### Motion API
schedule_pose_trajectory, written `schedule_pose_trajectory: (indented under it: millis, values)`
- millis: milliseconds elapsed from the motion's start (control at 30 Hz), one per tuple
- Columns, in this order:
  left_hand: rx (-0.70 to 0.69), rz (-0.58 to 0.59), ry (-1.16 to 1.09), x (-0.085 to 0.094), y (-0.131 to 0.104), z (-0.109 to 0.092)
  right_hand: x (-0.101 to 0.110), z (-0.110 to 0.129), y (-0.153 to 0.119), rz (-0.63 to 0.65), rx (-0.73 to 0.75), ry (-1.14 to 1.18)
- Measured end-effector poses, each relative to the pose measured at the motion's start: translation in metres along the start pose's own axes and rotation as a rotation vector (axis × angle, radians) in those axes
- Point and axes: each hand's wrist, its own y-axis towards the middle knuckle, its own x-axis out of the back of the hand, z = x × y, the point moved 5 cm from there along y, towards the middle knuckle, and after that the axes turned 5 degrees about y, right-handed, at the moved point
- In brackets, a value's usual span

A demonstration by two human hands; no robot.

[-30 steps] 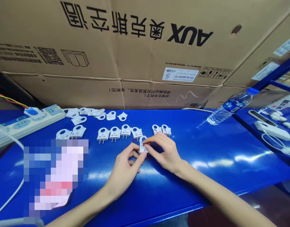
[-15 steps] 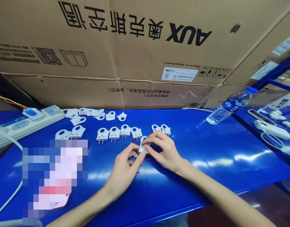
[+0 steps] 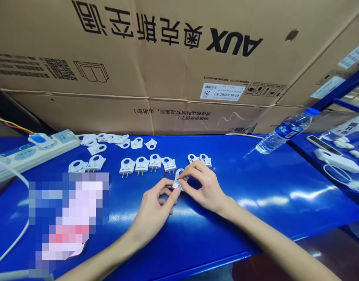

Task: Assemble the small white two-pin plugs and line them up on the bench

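Both my hands pinch one small white plug [image 3: 178, 179] just above the blue table [image 3: 270, 191]. My left hand [image 3: 156, 208] grips its lower edge with thumb and forefinger. My right hand [image 3: 202, 187] holds its upper right side, fingertips on the ring end. A row of several white plugs [image 3: 148, 164] with metal pins lies just behind my hands, and two more plugs [image 3: 199, 159] sit behind my right hand. Tiny red bits lie on the table under the held plug.
More white plug shells [image 3: 109, 140] lie scattered at the back left beside a power strip [image 3: 35, 150]. A large cardboard box [image 3: 179, 66] walls off the back. A water bottle [image 3: 284, 130] lies at the right, with white devices [image 3: 337, 160] beyond. A blurred patch covers the lower left.
The held plug has tilted a little and risen slightly; my right fingers have shifted along its top. Everything else stays put.
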Motion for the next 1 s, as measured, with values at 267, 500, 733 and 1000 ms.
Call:
schedule_pose_trajectory:
  millis: [267, 500, 733, 1000]
  values:
    - [-0.011, 0.014, 0.018, 0.001, 0.001, 0.0, -0.001, -0.005, 0.0, 0.021, -0.086, 0.041]
    - [0.009, -0.009, -0.012, 0.001, 0.003, 0.002, 0.0, -0.009, 0.0, 0.018, -0.099, 0.066]
    - [-0.014, -0.062, -0.054, 0.004, 0.005, -0.001, 0.0, -0.003, -0.001, 0.01, -0.071, -0.003]
    - [-0.024, -0.047, -0.056, 0.004, 0.005, -0.001, 0.001, 0.002, 0.0, 0.055, 0.079, -0.118]
